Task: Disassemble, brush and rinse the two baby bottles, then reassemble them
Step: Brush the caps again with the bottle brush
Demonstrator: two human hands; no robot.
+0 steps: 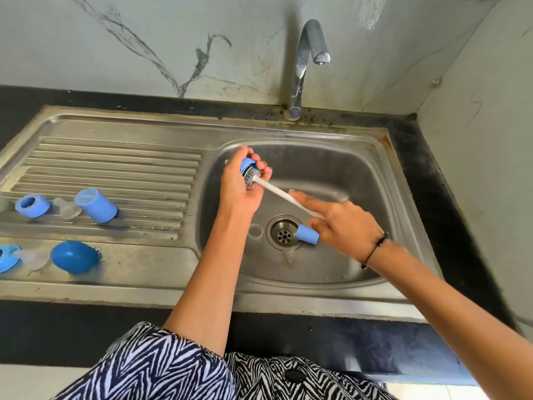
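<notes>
Left hand is raised over the left edge of the sink basin, fingers curled round a small blue bottle part. Bristle head of the bottle brush is pushed into that part. The brush's white handle runs down-right to the right hand, which grips it near the blue end cap; index finger lies straight along the shaft. Black bracelet on the right wrist.

A clear ring-shaped piece lies in the basin, just left of the drain. Faucet above, no water seen running.

On the drainboard at left: blue collar ring, clear nipple, blue bottle body tilted. Nearer row: another blue ring at the frame edge, clear nipple, blue dome cap. Dark counter around the sink.
</notes>
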